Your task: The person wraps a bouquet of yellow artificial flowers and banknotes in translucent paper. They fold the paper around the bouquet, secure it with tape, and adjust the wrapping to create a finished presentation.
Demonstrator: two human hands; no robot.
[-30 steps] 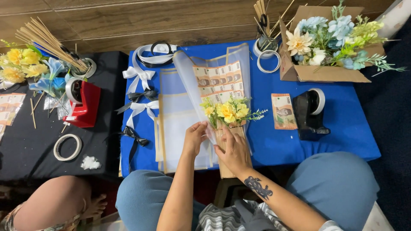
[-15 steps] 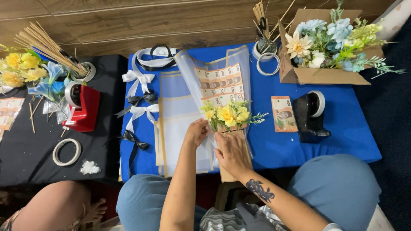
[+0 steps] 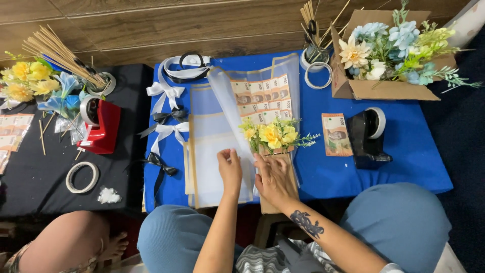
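On the blue table [image 3: 404,151], the translucent wrapping sheet [image 3: 217,146] lies much as a second ago, its fold standing up. Both hands have barely shifted: the left hand [image 3: 230,169] presses flat, fingers spread, on the sheet, while the right hand [image 3: 273,177] lies open over the stems of the small yellow bouquet [image 3: 273,135], gripping nothing.

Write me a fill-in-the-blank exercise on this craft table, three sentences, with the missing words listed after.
1. Both hands, the left hand and the right hand, press on sheer wrapping paper spread over a ____ tablecloth.
2. The small bouquet by the right hand has mostly ____ flowers.
3. The cardboard box of flowers sits behind a ____ tape dispenser.

Missing words: blue; yellow; black
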